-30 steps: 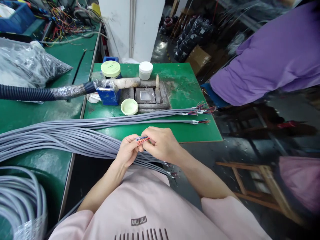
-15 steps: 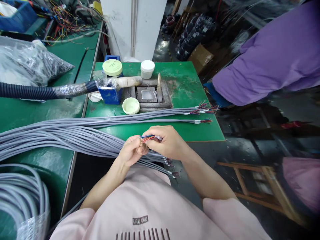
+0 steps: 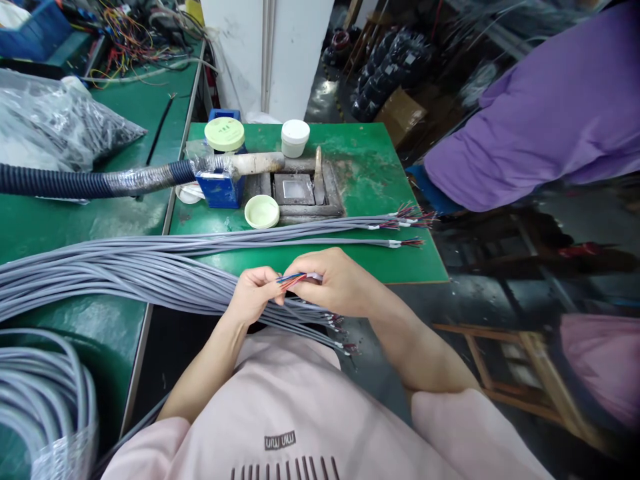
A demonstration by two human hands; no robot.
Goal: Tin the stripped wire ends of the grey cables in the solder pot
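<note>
My left hand (image 3: 254, 297) and my right hand (image 3: 337, 281) meet in front of my chest, both closed on the stripped end of one grey cable. Its thin coloured wires (image 3: 291, 279), red and blue among them, fan out between my fingertips. My right hand pinches the cable end where the sheath stops; my left fingertips pinch the wire tips. Just beneath my hands runs a thick bundle of grey cables (image 3: 125, 277) lying across the green bench (image 3: 350, 180). More cables with bared coloured ends (image 3: 405, 217) lie farther back on the bench.
Behind the cables are a metal solder pot (image 3: 297, 190), a blue box (image 3: 220, 187), a green lid (image 3: 261, 212), two jars (image 3: 294, 138) and a dark corrugated hose (image 3: 75, 181). A person in a purple top (image 3: 540, 113) stands at the right. A wooden stool (image 3: 520, 373) is lower right.
My hands have shifted slightly up and right. My left fingers moved along the coloured wires, which now fan out a little more between the two hands.
</note>
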